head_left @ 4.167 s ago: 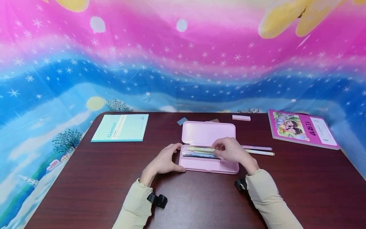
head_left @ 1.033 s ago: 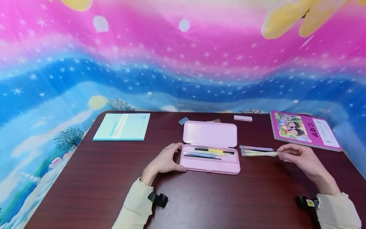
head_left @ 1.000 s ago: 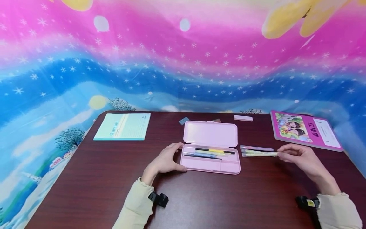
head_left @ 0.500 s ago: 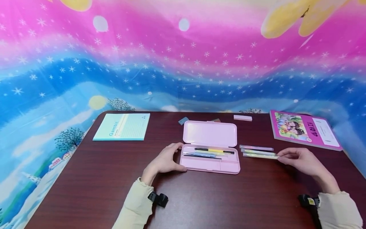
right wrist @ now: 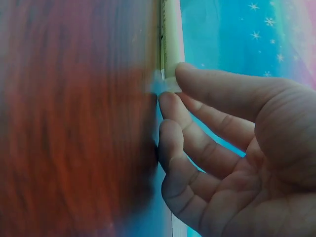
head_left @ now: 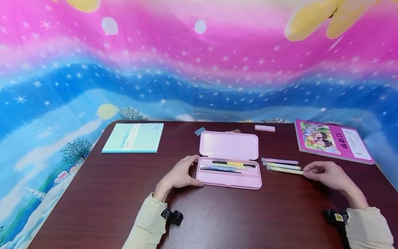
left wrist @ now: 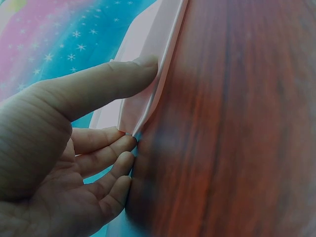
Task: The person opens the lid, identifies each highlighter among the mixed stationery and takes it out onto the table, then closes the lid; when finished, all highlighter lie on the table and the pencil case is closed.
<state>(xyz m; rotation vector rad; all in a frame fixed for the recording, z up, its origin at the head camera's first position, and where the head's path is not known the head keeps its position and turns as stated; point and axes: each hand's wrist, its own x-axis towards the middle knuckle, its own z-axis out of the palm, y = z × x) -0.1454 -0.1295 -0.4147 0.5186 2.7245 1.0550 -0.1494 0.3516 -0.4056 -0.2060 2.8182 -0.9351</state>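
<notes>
An open pink pencil case (head_left: 228, 145) lies on the table with its lid tipped back. My left hand (head_left: 178, 175) holds its left end, thumb at the front edge and fingers at the back corner. Inside the long compartment are a black-and-yellow pen (head_left: 233, 164), a blue pen (head_left: 223, 168) and other slim pens. To the right of the case, my right hand (head_left: 332, 177) pinches the right end of a pale yellow marker (head_left: 286, 170). Its thumb (right wrist: 212, 84) presses the marker's tip end in the right wrist view. Two more markers, one purple (head_left: 281, 161), lie just behind.
A light green notebook (head_left: 133, 138) lies at the back left and a magenta book (head_left: 334, 141) at the back right. Behind the case are a blue-grey eraser (head_left: 200, 131), a partly hidden brown block (head_left: 236, 131) and a pink-white block (head_left: 265, 128).
My right hand has gone from the case to the right with the yellow marker. Over the last second it has shifted the marker slightly forward, apart from the other two. The left hand stays put.
</notes>
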